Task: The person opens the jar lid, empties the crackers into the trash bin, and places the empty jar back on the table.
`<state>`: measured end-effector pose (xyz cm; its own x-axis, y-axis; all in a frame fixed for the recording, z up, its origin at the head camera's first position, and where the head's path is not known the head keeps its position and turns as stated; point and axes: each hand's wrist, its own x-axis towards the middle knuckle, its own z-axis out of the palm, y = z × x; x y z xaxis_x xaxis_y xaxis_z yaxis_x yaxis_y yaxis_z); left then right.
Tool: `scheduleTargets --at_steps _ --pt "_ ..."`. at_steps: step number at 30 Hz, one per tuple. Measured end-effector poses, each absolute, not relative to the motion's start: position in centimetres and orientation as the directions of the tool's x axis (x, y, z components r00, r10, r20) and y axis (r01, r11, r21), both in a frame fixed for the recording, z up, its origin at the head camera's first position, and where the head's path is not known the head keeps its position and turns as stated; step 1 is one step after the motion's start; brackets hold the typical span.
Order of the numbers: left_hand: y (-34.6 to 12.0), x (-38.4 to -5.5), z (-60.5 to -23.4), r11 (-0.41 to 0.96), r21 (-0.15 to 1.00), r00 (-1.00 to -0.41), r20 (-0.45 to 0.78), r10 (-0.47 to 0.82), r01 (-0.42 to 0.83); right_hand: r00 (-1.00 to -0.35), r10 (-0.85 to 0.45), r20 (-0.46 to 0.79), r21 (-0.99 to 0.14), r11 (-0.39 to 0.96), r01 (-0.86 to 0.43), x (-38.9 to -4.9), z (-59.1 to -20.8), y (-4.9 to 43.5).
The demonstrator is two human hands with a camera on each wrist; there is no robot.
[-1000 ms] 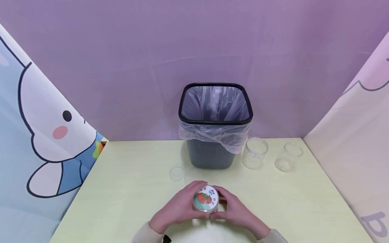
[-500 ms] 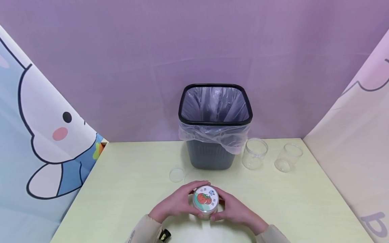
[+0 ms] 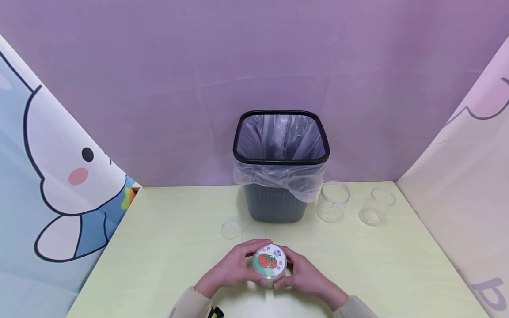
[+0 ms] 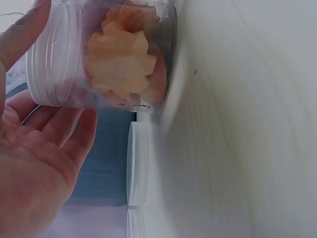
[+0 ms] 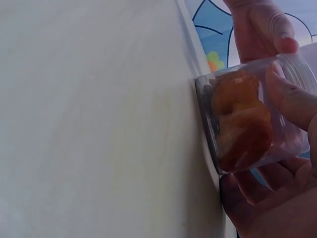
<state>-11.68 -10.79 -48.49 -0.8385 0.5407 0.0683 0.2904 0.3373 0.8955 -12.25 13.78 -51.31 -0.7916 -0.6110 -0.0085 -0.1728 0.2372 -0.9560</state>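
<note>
A clear screw-top jar (image 4: 106, 54) stands upright on the table between my two hands, with its round lid label (image 3: 269, 260) facing up. The label is white and green with a red fruit picture. Orange-brown pieces (image 5: 245, 121) show through the jar's clear wall; I cannot tell what they are. From the left, my left hand (image 3: 234, 263) holds the jar near its lid, thumb in front and fingers behind. On the opposite side my right hand (image 3: 304, 276) grips the wall between thumb and fingers.
A grey bin (image 3: 276, 203) with a plastic liner stands behind the hands. Right of it are two clear jars without lids, one wide (image 3: 333, 203), one narrow (image 3: 377, 207). A small clear disc (image 3: 231, 229), apparently a lid, lies left of the bin's base, beside a fainter clear disc (image 3: 251, 232).
My left hand has shifted slightly left and down, so the lid's left edge now shows. The jar stays nearly in place, and my right hand has hardly moved.
</note>
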Motion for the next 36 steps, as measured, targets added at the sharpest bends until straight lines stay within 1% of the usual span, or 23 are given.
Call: scheduleTargets --at_steps 5,15,21,25,29,32,36 --pt "-10.7 -11.3 -48.6 0.338 0.892 -0.844 0.082 0.53 0.299 -0.804 -0.594 -0.018 -0.961 0.231 -0.149 -11.8 -51.2 13.7" --pt "-10.2 -10.8 -48.8 0.362 0.874 -0.869 0.125 0.478 0.325 -0.832 -0.555 -0.005 -0.962 0.229 -0.146 -11.4 -51.3 13.5" --pt "-9.6 -9.9 -48.8 0.37 0.891 -0.915 0.108 0.39 0.263 -0.84 -0.543 0.0 -0.973 0.194 -0.125 -11.4 -51.4 13.4" --pt "-8.8 -9.0 -49.1 0.403 0.876 -0.94 0.139 0.313 0.264 -0.843 -0.538 -0.008 -0.974 0.197 -0.116 -11.4 -51.5 13.4" --pt "-8.4 -8.5 -49.3 0.428 0.858 -0.946 0.177 0.271 0.283 -0.844 -0.536 -0.006 -0.971 0.204 -0.122 -11.3 -51.5 13.4" --pt "-8.5 -8.5 -49.4 0.427 0.854 -0.941 0.186 0.282 0.297 -0.844 -0.536 -0.004 -0.972 0.201 -0.123 -11.3 -51.5 13.4" --pt "-9.2 -8.9 -49.4 0.4 0.863 -0.926 0.178 0.332 0.309 -0.844 -0.536 -0.011 -0.971 0.206 -0.118 -11.3 -51.4 13.3"
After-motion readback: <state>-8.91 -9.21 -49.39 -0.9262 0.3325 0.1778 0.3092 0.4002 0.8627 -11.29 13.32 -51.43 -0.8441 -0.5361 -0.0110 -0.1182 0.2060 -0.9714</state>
